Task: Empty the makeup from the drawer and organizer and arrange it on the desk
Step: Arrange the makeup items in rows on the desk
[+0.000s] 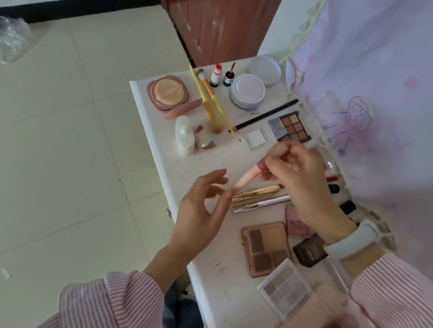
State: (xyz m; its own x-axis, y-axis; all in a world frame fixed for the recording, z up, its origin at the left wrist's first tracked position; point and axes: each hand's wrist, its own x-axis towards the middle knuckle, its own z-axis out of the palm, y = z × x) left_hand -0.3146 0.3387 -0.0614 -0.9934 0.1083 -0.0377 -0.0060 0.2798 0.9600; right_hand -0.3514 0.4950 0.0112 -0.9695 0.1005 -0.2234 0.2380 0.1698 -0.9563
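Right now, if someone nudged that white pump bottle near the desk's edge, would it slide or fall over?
The pump bottle stands upright, tall and narrow, so it would probably tip rather than slide. It looks like light plastic. It stands near the desk edge, so it might drop off.

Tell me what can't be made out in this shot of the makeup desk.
- Head view: pink tube, upper end hidden inside the right hand.
- Items behind that hand by the curtain: mostly covered.
- Pink compacts at the bottom: blurred.
- Drawer and organizer: cannot be made out.

Glossy white desk (pixel 163 141), shiny gold metallic tubes (pixel 256 193), striped cloth sleeves (pixel 397 303).
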